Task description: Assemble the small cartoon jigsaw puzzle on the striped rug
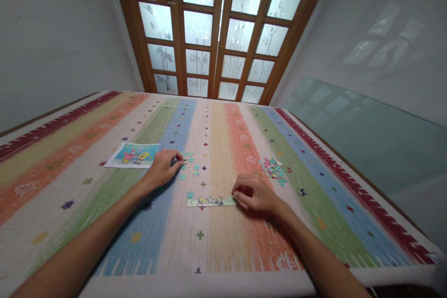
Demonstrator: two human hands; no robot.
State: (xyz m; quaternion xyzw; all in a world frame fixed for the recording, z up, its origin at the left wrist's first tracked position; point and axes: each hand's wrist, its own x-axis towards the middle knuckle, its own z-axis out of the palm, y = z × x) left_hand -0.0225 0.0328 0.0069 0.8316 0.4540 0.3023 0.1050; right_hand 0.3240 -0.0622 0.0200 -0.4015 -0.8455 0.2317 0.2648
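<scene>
Fingers curl on the left hand point(163, 165) beside loose teal pieces point(196, 173) and on the right hand point(255, 191) at the end of a joined puzzle strip point(210, 201), any grip impossible to tell; farther out, a mixed pile point(273, 169) lies unassembled, opposite a printed picture point(134, 155).

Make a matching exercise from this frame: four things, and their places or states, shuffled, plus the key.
1. Printed picture
2. Pile of puzzle pieces
3. Joined puzzle strip
4. Glazed doors

A. Upright in the background
B. Right end at the right hand
C. Just left of the left hand
D. Beyond the right hand, to its right

Pairs: 1-C, 2-D, 3-B, 4-A
</scene>
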